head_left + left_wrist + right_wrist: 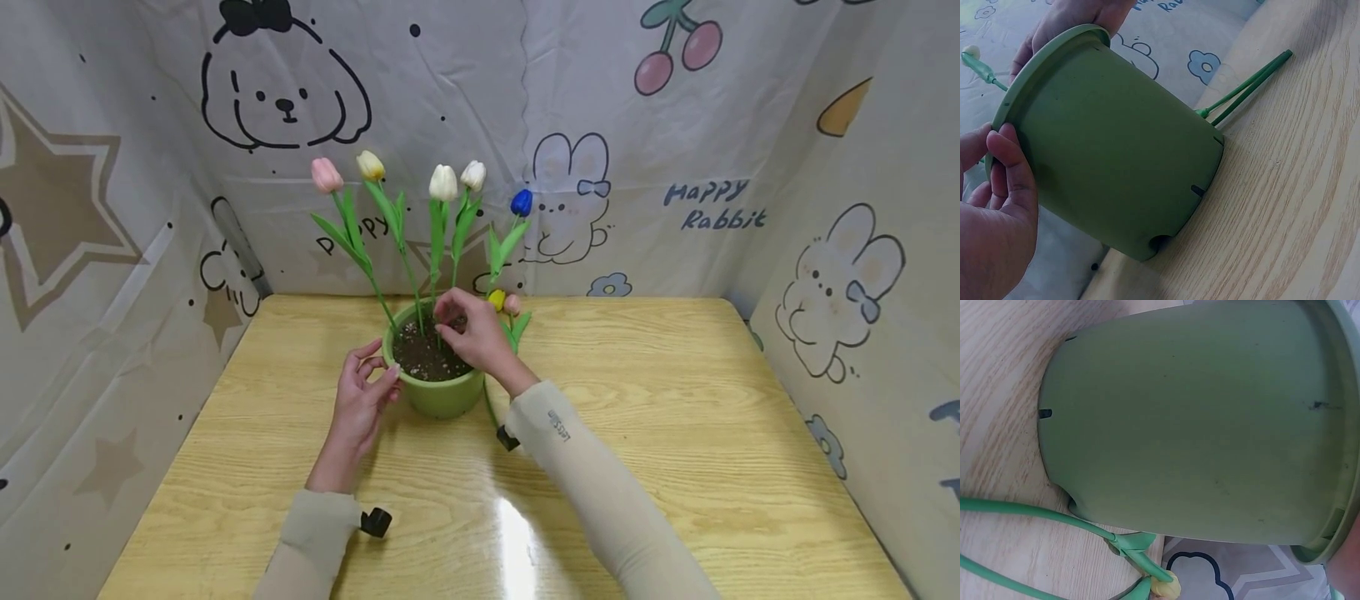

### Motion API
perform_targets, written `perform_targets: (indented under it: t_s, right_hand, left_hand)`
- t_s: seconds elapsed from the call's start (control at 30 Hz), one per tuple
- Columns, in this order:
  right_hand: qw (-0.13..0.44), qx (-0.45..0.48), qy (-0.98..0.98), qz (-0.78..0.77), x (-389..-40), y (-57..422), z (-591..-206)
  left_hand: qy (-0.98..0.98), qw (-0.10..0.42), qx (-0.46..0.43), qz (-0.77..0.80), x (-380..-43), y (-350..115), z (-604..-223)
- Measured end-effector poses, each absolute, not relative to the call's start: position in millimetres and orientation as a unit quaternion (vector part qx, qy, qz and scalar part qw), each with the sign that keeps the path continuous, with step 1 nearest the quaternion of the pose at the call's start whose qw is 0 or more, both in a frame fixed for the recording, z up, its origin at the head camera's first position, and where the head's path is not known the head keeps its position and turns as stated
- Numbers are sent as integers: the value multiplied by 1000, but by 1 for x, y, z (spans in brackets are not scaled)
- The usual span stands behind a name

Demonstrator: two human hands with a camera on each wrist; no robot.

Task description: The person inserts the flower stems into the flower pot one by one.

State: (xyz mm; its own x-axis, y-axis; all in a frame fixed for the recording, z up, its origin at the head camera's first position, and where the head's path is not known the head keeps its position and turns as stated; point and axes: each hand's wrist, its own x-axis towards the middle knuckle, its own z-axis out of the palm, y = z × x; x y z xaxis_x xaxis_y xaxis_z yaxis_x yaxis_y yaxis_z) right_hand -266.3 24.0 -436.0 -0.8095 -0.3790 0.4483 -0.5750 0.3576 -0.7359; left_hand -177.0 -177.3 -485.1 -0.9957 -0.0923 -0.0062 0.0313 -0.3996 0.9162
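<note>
A green flowerpot (442,400) filled with dark soil (420,354) stands upright on the table. My left hand (362,400) grips its rim at the left, thumb outside, as the left wrist view also shows. Over the soil, my right hand (480,333) has thumb and index finger curled together at the stem of a white tulip (443,183). Around it in the pot rise a pink tulip (327,176), a pale yellow tulip (371,166), another white tulip (473,175) and a blue tulip (521,202). The right fingertips are hidden in the right wrist view.
Beside the pot on the right lie a yellow tulip (497,300) and a small pink tulip (512,305), their green stems (1035,512) along the wooden table (637,400). A printed cloth (465,83) hangs behind and at both sides.
</note>
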Motion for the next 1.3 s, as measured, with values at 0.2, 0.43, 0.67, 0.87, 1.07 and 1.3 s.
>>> perform_targets:
  t_s: [0.2,0.43,0.67,0.87,1.07,1.3]
  right_hand:
    - [102,299,-818,481,-266,24,-436]
    - [107,308,-817,476,-267,24,-436]
    - [100,310,-824,464,-267,25,-432]
    - [94,311,-831,452,-268,25,-431]
    - [74,309,-831,456,-269,25,-432]
    - [63,309,-830,460,-268,24,-433]
  left_hand:
    - [-550,36,25,-834,-177,-178,-484]
    - [-551,34,20,-833,-177,-178,-484]
    - [-549,39,18,-834,-178,-177,-484]
    - [-548,39,21,-835,-179,-177,-484]
    - [-549,41,23,-834,-179,-177,-485]
    - [-547,38,24,-836,-178,-177,-486]
